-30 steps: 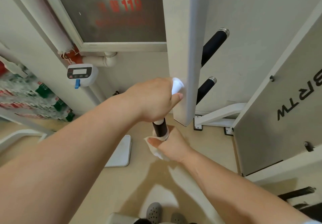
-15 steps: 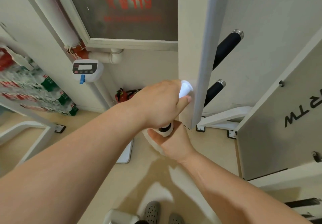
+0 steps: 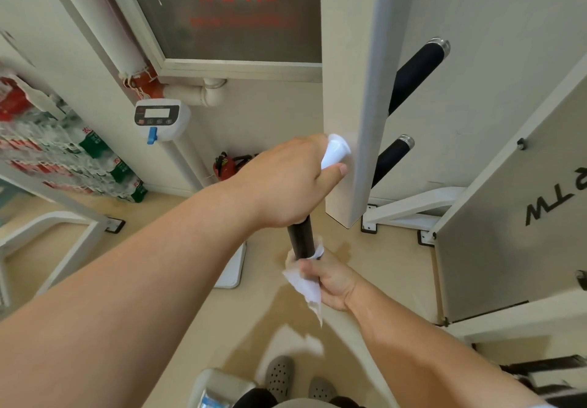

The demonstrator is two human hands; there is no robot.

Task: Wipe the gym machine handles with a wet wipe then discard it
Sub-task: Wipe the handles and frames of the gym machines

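Grip: right hand (image 3: 330, 282) clenched on wipe (image 3: 305, 283) around black handle (image 3: 301, 238), now slid down to its lower end; left hand (image 3: 286, 185) clasps handle's top by white post (image 3: 352, 96). This handle looks nearly wiped; others (image 3: 413, 74) remain.

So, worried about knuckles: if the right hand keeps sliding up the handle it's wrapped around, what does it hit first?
Probably the left hand, gripping the same black handle just above the right hand and its wipe.

Open floor (image 3: 178, 268) lies left of the handle (image 3: 301, 237); the white upright post (image 3: 352, 96) blocks its right.
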